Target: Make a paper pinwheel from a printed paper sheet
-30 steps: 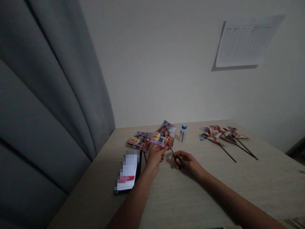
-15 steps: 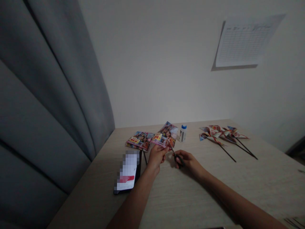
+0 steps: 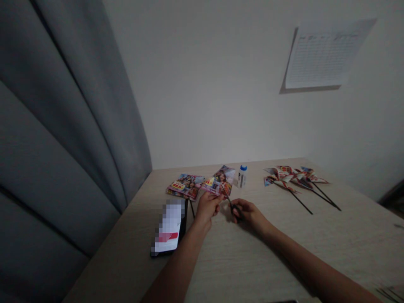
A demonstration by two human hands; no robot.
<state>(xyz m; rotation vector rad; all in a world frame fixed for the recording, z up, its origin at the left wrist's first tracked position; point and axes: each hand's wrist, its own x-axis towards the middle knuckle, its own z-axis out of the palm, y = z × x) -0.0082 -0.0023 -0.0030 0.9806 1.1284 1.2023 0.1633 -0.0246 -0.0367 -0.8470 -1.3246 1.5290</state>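
Observation:
A colourful printed sheet of paper is pinched at its near edge by my left hand. My right hand is closed around the dark handles of a pair of scissors. The scissor blades reach up to the sheet's lower right part, beside my left fingertips. Just left of the sheet lies a pile of similar printed papers. A small white glue bottle with a blue cap stands behind my right hand.
A lit phone lies left of my left forearm, near a thin dark stick. Several paper pinwheels on dark sticks rest at the right. More thin sticks show at the lower right corner. A grey curtain hangs left.
The far part of the printed sheet has tipped down a little and its top corner sits lower. Both hands and the scissors have stayed almost in place.

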